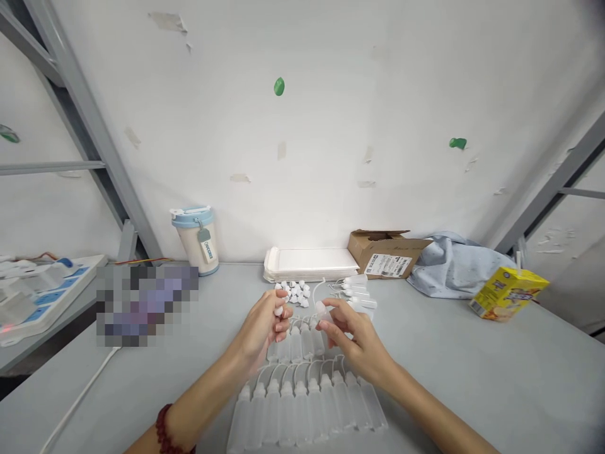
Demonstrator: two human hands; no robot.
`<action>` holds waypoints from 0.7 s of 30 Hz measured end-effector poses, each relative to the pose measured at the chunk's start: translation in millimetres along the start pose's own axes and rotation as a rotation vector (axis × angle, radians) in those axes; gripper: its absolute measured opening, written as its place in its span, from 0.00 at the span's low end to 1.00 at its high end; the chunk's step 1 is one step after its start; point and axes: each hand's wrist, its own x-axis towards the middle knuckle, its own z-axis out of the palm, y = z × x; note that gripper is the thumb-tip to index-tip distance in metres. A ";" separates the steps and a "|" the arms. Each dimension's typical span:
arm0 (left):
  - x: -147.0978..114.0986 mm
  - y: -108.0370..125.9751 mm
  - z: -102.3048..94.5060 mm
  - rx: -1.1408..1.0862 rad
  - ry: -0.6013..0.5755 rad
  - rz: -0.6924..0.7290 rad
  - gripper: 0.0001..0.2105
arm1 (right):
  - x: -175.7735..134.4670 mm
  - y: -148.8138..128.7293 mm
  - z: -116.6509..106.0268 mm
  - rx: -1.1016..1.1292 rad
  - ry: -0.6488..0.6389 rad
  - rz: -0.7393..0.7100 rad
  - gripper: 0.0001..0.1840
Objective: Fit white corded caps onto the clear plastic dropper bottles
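My left hand (265,325) is closed, with a small white cap (278,311) showing between its curled fingers. Thumb and forefinger of my right hand (354,334) pinch a white nozzle (321,308), from which a thin curved tube seems to rise. Whether a bottle hangs under that nozzle is hard to see. Below both hands lies a row of translucent squeeze bottles (300,410) with bent spouts. A second row of bottles (296,343) lies between the hands, partly covered by them. Just beyond my fingers is a pile of small white caps (299,292).
More bottles (362,293) lie beyond my right hand. Along the wall stand a lidded tumbler (196,243), a white stack (312,263), an open cardboard box (387,255) and a bluish cloth (454,265). A yellow drink carton (508,293) is right; a power strip (51,296) left.
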 end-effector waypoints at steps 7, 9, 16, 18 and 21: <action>-0.9 4.3 -3.6 0.136 -0.105 -0.095 0.18 | 0.7 -10.7 -0.7 0.159 -0.066 0.106 0.16; -1.3 4.5 -3.2 0.196 -0.140 -0.070 0.18 | 0.5 -13.5 -0.9 0.177 -0.103 0.116 0.16; -2.1 4.7 -5.7 0.257 -0.129 0.003 0.17 | -0.4 -13.7 -1.4 0.281 -0.186 0.107 0.16; -2.6 3.9 -7.0 0.225 -0.159 0.004 0.14 | -0.7 -12.4 -1.2 0.312 -0.201 0.121 0.17; -3.1 3.4 -7.5 0.243 -0.186 0.037 0.14 | -0.3 -12.4 -1.5 0.343 -0.233 0.141 0.17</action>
